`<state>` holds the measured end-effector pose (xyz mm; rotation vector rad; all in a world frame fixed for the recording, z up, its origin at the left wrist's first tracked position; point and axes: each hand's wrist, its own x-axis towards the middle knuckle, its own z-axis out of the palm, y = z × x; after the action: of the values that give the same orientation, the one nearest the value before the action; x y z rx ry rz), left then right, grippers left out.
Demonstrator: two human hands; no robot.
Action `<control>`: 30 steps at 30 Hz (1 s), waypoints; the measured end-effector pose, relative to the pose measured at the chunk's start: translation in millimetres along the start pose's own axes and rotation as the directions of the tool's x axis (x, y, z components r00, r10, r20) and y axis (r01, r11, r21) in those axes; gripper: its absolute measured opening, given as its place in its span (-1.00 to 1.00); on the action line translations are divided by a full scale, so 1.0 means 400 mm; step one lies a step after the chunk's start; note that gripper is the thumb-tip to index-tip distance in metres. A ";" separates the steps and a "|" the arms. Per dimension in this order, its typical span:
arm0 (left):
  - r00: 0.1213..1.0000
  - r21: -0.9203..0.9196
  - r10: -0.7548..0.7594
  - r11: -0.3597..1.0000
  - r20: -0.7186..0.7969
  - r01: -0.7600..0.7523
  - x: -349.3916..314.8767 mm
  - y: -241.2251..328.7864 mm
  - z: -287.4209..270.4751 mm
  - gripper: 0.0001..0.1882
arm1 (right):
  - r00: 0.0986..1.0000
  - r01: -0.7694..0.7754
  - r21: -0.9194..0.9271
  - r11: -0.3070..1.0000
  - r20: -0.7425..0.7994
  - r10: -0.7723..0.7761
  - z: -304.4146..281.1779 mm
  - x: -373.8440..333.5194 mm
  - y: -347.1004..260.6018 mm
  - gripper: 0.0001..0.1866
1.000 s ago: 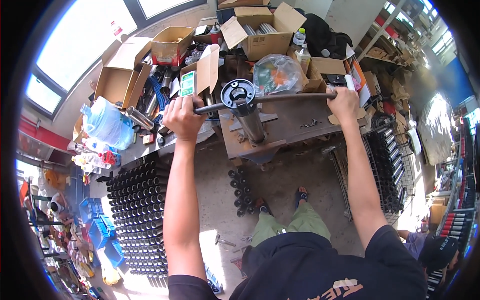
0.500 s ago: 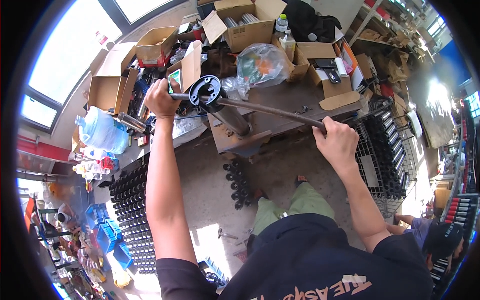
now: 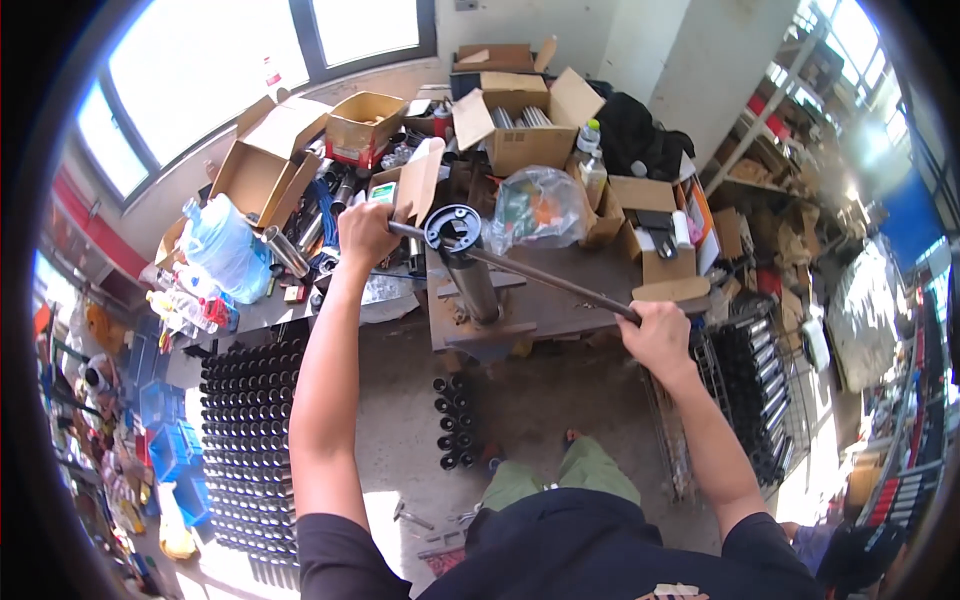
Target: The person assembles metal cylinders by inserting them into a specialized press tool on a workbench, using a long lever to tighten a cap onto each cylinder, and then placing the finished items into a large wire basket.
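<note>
Nearest is the person's dark shirt (image 3: 560, 550), then green trousers (image 3: 607, 478), with a small cluster of black tubes (image 3: 453, 425) on the floor beside the feet. To the left stand many rows of black tubes; to the right, a wire basket (image 3: 800, 400) carries more dark and shiny tubes. Ahead, the right hand (image 3: 660, 335) has its fingers curled tightly round the near end of a long dark metal bar (image 3: 550, 278). The bar slants away to the left, crossing a black round cap (image 3: 436, 238) on top of a grey metal cylinder (image 3: 473, 285); exactly how it sits inside the cap is too small to tell. The left hand (image 3: 368, 235) grips the bar's other end, fingers wrapped about it, just beside the cap. The cylinder stands near the front edge of a brown tabletop (image 3: 595, 268), flat metal pieces about its base. Behind it lie a clear plastic bag (image 3: 540, 210) and, to the left, a large bluish water bottle (image 3: 225, 245). Farther back, 1 open cardboard box (image 3: 525, 150) holds metal tubes, and bright windows (image 3: 210, 85) fill the upper left.
</note>
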<state>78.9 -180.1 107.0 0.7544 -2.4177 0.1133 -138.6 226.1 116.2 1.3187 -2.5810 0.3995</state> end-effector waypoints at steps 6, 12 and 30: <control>0.930 0.153 -0.288 0.954 0.230 0.258 -0.075 0.175 -0.080 -0.77 | 0.882 0.258 -0.206 0.944 -0.350 -0.317 0.091 0.382 0.252 -0.71; 0.913 0.408 -0.383 0.863 0.142 0.298 -0.021 0.332 -0.161 -0.74 | 0.764 0.438 -0.074 0.896 -0.495 -0.414 0.381 0.312 0.360 -0.72; 0.858 0.386 -0.508 0.780 -0.069 0.493 -0.103 0.392 -0.136 -0.84 | 0.873 0.400 0.132 0.907 -0.356 -0.334 0.418 0.517 0.337 -0.84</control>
<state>49.4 -15.5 142.6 1.5763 -2.1596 0.3781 -378.8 89.2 4.0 1.6161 -2.0017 0.7514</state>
